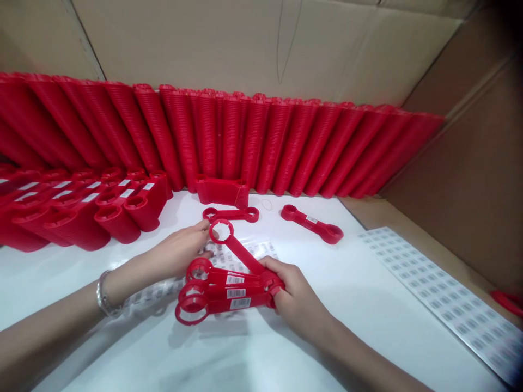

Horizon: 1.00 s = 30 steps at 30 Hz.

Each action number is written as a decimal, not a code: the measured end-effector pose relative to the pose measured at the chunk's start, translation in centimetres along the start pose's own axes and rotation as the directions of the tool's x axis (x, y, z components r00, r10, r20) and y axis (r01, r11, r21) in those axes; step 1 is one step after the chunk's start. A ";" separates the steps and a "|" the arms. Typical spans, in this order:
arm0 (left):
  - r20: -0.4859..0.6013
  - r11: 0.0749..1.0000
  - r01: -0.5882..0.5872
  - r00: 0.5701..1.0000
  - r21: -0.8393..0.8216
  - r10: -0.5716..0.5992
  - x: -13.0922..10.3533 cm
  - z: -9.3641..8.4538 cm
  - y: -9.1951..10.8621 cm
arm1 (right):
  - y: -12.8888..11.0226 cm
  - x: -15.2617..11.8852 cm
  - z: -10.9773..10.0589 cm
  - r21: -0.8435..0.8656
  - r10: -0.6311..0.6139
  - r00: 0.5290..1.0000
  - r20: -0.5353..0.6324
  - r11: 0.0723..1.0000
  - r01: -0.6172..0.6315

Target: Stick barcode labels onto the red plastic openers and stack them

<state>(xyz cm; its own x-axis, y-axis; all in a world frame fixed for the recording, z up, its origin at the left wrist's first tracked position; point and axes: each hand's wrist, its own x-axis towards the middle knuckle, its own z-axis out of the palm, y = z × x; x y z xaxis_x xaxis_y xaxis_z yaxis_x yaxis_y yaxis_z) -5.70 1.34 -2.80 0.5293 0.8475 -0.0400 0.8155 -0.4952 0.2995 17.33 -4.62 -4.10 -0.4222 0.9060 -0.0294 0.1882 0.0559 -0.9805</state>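
Note:
My right hand (292,288) grips one end of a fanned stack of red plastic links with ring-shaped ends (241,291). White barcode labels show on several of them. One unlabelled link (245,255) swings out from the fan, up and to the left. My left hand (192,245) is closed at that link's far ring, with a fingertip showing through the hole; part of its grip is hidden. Under the left hand and the links lies a sheet of barcode labels (261,250) on the white table (318,337).
Tall stacks of red links (255,144) line the cardboard wall (229,49). Labelled stacks (122,209) stand at left. A banded stack (223,192), a loose link (232,215) and a labelled link (312,222) lie ahead. Another label sheet (441,296) lies at right.

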 end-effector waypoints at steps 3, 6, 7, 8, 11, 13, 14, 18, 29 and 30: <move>0.012 0.996 -0.031 0.999 -0.078 0.032 0.1 -0.3 0.5 | 0.1 0.2 -0.1 0.001 0.006 1.000 -0.014 1.000 -0.006; -0.008 0.990 -0.065 0.998 -0.125 0.065 0.3 0.0 0.5 | 0.2 0.3 -0.1 -0.016 0.033 0.999 -0.030 0.999 -0.034; -0.019 0.987 -0.081 0.997 -0.141 0.079 0.5 0.2 0.3 | 0.2 0.3 -0.1 -0.022 0.041 0.998 -0.038 0.999 -0.042; -0.029 0.982 -0.094 0.996 -0.162 0.090 0.6 0.4 0.2 | 0.2 0.3 -0.1 -0.025 0.047 0.998 -0.046 0.999 -0.049; -0.026 0.966 -0.088 0.996 -0.244 0.084 1.0 0.1 -0.4 | 0.3 0.3 -0.2 -0.032 0.059 0.997 -0.055 0.998 -0.061; 0.004 0.943 -0.049 0.999 -0.328 0.054 1.0 -0.9 -0.6 | 0.3 0.3 -0.3 -0.035 0.055 0.997 -0.062 0.998 -0.058; 0.016 0.926 -0.021 0.999 -0.377 0.029 0.9 -1.6 -0.5 | 0.4 0.4 -0.3 -0.037 0.054 0.996 -0.068 0.998 -0.057; -0.089 0.810 0.083 0.982 -0.580 -0.164 0.0 -3.7 1.8 | 0.5 0.4 -0.3 -0.073 0.047 0.996 -0.074 0.996 -0.052; 0.065 0.587 0.247 0.947 -0.771 -0.314 -0.3 0.2 6.0 | -0.3 -0.2 0.3 -0.072 0.009 0.998 -0.065 0.997 -0.013; 0.064 0.578 0.245 0.947 -0.778 -0.315 -0.3 0.2 5.9 | -0.3 -0.2 0.3 -0.067 0.002 0.998 -0.065 0.998 -0.007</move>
<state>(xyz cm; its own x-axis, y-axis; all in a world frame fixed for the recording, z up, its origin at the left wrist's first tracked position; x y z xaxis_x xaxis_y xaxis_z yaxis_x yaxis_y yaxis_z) -1.00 -1.90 -1.24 0.2591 0.9463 -0.1933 0.4191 0.0701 0.9052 17.11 -4.93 -3.86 -0.3629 0.9316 -0.0189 0.2498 0.0777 -0.9652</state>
